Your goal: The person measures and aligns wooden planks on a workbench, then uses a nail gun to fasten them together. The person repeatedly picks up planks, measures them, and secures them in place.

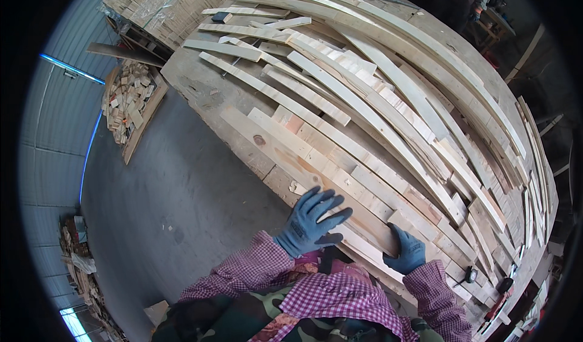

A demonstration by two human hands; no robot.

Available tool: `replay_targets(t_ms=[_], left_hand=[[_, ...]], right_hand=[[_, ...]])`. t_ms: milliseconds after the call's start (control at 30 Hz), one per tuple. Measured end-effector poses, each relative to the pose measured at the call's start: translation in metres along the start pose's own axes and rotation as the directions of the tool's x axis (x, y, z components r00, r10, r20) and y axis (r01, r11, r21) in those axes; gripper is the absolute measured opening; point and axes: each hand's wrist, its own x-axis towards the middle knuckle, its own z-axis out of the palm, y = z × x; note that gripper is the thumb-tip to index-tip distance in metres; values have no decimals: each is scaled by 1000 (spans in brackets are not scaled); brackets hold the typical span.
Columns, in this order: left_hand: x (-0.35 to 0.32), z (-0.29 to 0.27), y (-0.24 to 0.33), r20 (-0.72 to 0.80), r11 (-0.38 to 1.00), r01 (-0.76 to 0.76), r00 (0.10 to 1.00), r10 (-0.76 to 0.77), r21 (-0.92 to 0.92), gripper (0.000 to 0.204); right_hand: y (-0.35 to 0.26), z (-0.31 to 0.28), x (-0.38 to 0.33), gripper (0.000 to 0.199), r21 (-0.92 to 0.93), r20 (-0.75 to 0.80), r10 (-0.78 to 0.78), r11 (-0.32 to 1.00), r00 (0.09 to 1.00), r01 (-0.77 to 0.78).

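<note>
Now gripping knotted board [306, 173] at lower-right end with right hand [405, 251], lengthwise toward frame's upper left, beside left hand [308, 223] with fingers spread.

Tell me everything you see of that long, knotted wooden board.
The pale, knotted wooden board looks like bare timber with two brown knots. It slants from upper left to lower right beside pale wooden boards. The blue-gloved right hand grips its near end; the blue-gloved left hand is open near its edge, contact unclear.
</note>
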Motion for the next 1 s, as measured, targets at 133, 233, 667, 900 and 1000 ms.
replay_targets(t_ms=[133, 233, 667, 900, 1000], left_hand=[[16, 0, 16, 523, 969, -136, 852, 8, 207, 75], [6, 41, 49, 748, 991, -104, 663, 7, 82, 71], [-36, 241, 293, 699, 973, -205, 680, 222, -110, 75], [-8, 242, 297, 638, 994, -105, 764, 96, -23, 72], [12, 219, 295, 535, 992, -56, 845, -14, 116, 76]], right_hand=[[73, -4, -112, 80, -105, -101, -102, 990, 990, 92], [131, 12, -186, 85, -153, -137, -148, 980, 980, 126], [337, 97, -409, 83, -77, -280, 508, 834, 814, -547], [358, 72, -388, 90, -88, -447, 401, 870, 800, -485], [364, 51, -367, 86, -140, -511, 255, 917, 821, -373]])
